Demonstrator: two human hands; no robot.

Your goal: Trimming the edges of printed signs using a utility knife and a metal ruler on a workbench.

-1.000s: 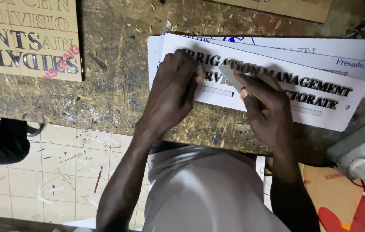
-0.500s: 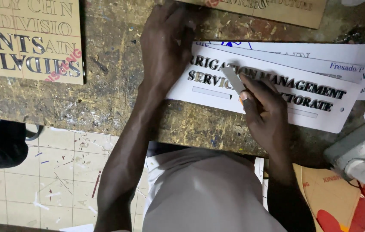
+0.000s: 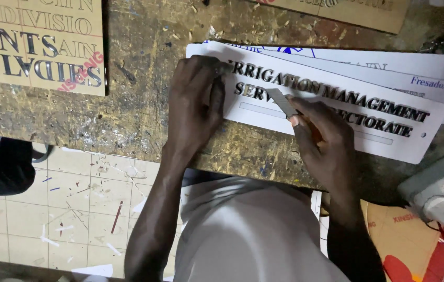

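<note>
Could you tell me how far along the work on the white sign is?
Done: dark raised letters fill two rows on the top white sign. In hand: the left hand presses its left end while the right hand holds a thin grey blade at the lower row. Left: other white sheets lie beneath; their state is hidden.
</note>
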